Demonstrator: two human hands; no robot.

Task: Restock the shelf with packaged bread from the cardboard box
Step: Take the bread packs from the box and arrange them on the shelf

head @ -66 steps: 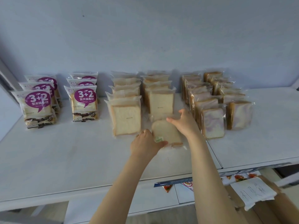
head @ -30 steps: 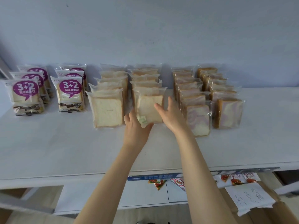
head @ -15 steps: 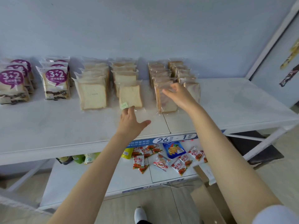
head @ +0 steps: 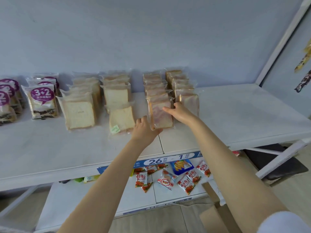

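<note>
The white shelf [head: 239, 115] carries rows of packaged bread standing upright. The front pack of purple-swirl bread [head: 160, 113] stands at the head of its row, held from both sides. My left hand [head: 144, 130] grips its lower left corner, and my right hand [head: 180, 111] pinches its right edge with the thumb on the front. Just left of it, a white bread pack [head: 122, 119] with a green sticker leans back against its row. A corner of the cardboard box [head: 213, 217] shows at the bottom right, below my right arm.
Purple-label "3+2" bread packs [head: 42, 101] stand at the shelf's left end, and another white bread row [head: 79, 113] beside them. Small snack packets [head: 168, 179] lie on the lower shelf. A white shelf post [head: 279, 46] rises at the right.
Both hands let go of the white bread pack, which now leans in its row, and moved right onto the front purple-swirl pack. The view shifted right and down.
</note>
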